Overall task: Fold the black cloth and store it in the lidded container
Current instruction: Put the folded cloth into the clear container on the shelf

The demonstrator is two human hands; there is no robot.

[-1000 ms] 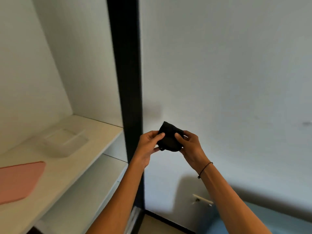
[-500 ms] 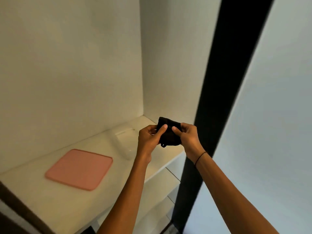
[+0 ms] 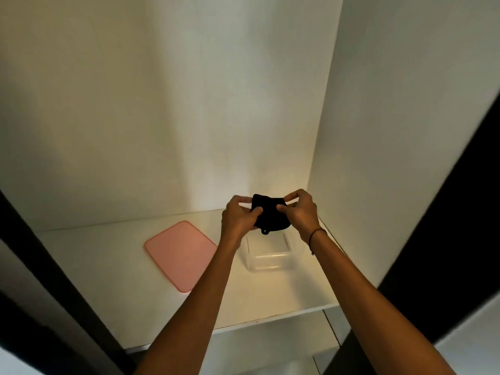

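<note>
A small black cloth, folded into a compact wad with a little loop hanging below, is pinched between my left hand and my right hand. Both hands hold it in the air above the far end of a clear plastic container, which sits open on the white shelf. The container's pink lid lies flat on the shelf to its left, apart from it. The cloth does not touch the container.
The shelf sits in a white alcove with a back wall and a right side wall close to the container. Dark frame posts flank the opening. A lower shelf shows beneath the front edge.
My view has swung left, from the post and wall to face the shelf. My hands have carried the cloth over the container, which was off to the left before.
</note>
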